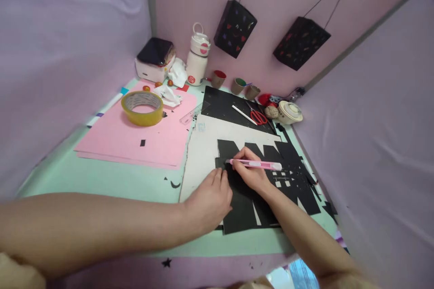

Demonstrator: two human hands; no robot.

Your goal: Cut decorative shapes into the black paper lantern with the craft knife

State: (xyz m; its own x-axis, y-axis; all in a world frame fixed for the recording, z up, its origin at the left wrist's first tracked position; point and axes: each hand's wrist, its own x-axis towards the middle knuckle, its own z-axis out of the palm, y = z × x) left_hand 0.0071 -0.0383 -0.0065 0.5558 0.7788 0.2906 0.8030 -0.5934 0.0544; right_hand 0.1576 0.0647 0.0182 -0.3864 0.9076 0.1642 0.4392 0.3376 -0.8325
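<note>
My right hand grips a pink craft knife with its tip at the left part of a black paper sheet. My left hand lies on the sheet's left edge, fingers close together and pressing down, with nothing visible in them. Notches run along the sheet's far edge, and small square windows and narrow wedges are cut through it. Beneath the sheet is a white board with a ragged left edge. Small black scraps lie on the right part of the sheet.
Pink sheets carry a yellow tape roll on the left. Red-handled scissors and a white pen lie on black card. A white bottle stands behind. Two black lanterns hang above.
</note>
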